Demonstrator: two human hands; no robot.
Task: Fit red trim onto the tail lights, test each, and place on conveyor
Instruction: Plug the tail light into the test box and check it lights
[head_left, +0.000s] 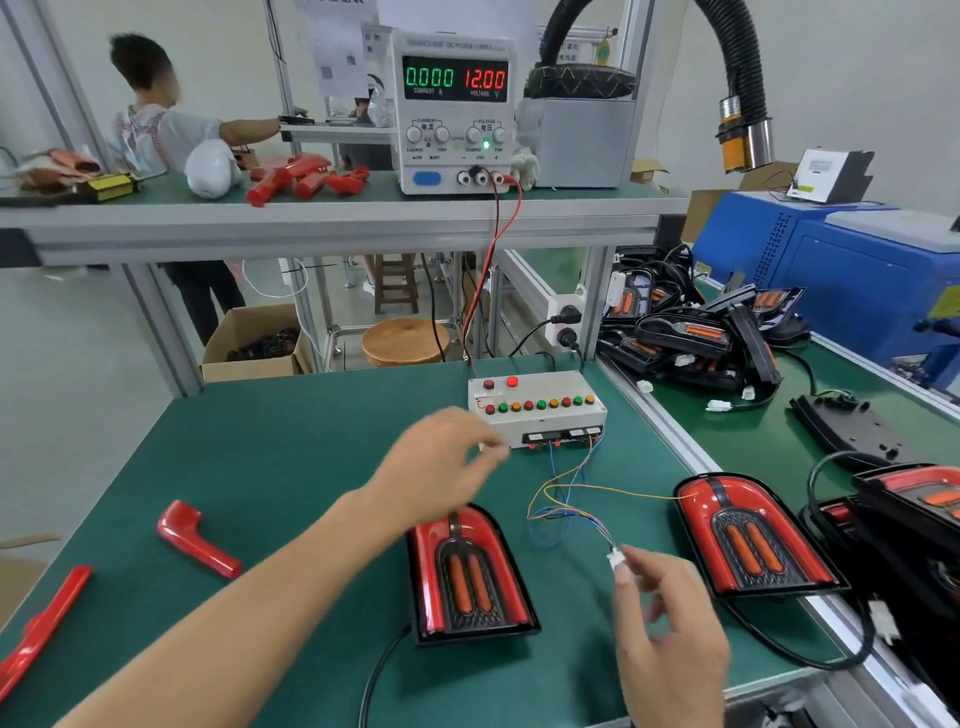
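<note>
Two tail lights with red trim lie on the green mat: one (470, 571) in front of me, the other (753, 540) at the mat's right edge. My left hand (441, 462) hovers, fingers spread and holding nothing, just in front of the white test box (535, 405) with its row of coloured buttons. My right hand (670, 639) pinches the white connector (617, 560) at the end of the box's thin coloured wires. Two loose red trim pieces lie at the left: a curved one (195, 540) and a long one (39, 629).
A power supply (454, 109) on the shelf reads 0.000 A and 12.00 V. The conveyor (841, 395) at the right holds a pile of black tail lights (696, 332). More lights (914, 499) sit at the far right. A person stands behind the shelf at the left.
</note>
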